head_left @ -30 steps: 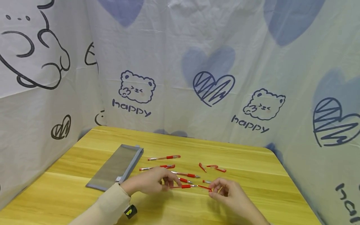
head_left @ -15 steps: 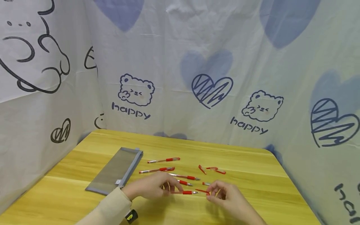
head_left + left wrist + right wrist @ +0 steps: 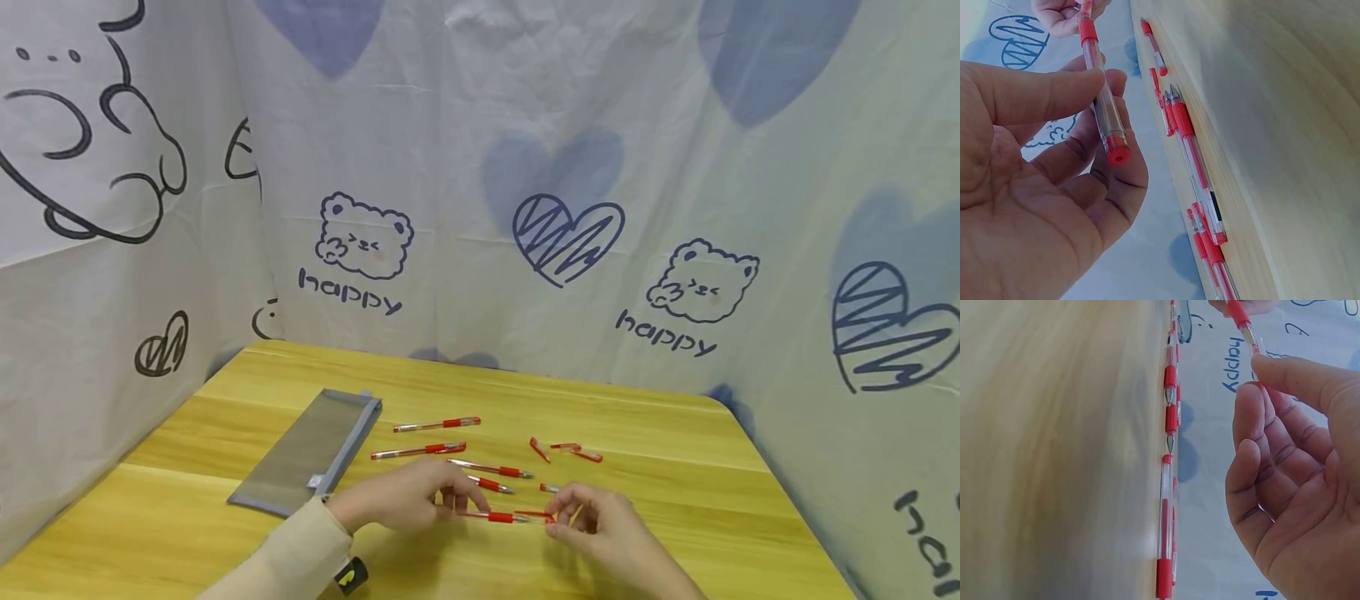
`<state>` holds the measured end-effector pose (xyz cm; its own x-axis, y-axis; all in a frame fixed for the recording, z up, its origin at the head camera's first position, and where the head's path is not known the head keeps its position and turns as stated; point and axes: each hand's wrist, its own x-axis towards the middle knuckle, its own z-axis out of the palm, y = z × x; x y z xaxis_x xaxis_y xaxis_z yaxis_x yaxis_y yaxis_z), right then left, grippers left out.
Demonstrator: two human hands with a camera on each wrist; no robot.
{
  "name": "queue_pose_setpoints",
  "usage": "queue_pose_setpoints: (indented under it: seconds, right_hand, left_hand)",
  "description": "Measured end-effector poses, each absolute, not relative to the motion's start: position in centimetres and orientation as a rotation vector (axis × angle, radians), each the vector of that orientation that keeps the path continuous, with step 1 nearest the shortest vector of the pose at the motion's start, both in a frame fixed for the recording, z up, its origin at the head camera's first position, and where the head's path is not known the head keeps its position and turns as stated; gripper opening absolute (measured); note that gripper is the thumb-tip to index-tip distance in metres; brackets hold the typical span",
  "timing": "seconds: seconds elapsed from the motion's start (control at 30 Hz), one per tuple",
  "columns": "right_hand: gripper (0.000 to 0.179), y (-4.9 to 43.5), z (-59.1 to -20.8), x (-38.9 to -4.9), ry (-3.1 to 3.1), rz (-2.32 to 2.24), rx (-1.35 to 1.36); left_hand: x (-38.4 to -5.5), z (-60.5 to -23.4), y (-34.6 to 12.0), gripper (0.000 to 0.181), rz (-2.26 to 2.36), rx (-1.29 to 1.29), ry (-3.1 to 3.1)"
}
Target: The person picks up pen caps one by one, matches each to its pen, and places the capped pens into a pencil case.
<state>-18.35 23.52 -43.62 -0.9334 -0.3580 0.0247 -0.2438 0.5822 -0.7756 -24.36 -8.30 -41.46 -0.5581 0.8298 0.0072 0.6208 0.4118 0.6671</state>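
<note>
My left hand [image 3: 416, 496] pinches the rear part of a red gel pen [image 3: 501, 517] between thumb and fingers, its metal tip facing right. In the left wrist view the pen's red end plug [image 3: 1119, 155] points back toward the camera. Facing it, my right hand [image 3: 600, 521] pinches a clear pen cap with a red clip [image 3: 534, 514] between thumb and index finger. The cap's mouth overlaps the pen tip in the head view. From the right wrist, the cap [image 3: 1256, 347] lines up with the pen's red grip [image 3: 1239, 314], its closed end hidden by my fingertips.
Two uncapped red pens [image 3: 495, 470] lie just behind my hands, and two capped ones [image 3: 459, 422] farther back. Several loose caps [image 3: 539, 450] lie at the right, near another pen [image 3: 548, 487] partly hidden by my right hand. A grey mesh zip pouch [image 3: 300, 454] lies left.
My right hand has moved left with the cap, from a short gap to overlapping the pen tip. The left hand keeps its pinch on the pen, slightly nearer me.
</note>
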Motion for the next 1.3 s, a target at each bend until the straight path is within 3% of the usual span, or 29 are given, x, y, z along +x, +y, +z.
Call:
queue_pose_setpoints:
  seconds: [0.43,0.87,1.3]
  right_hand:
    - [0.016,23.02,-43.76,-18.4,2.64,-1.31,-0.545]
    - [0.02,22.91,-43.96,-18.29,2.606,-1.358,-0.511]
    - [0.022,22.68,-43.94,-18.26,2.585,-1.386,-0.488]
  left_hand:
    - [-24.17,-41.57,-8.11,0.052,0.969,1.24,2.313]
    - [-24.08,-41.64,-7.94,0.029,1.007,1.3,2.318]
    - [-24.06,-41.82,-7.99,0.023,1.028,1.293,2.335]
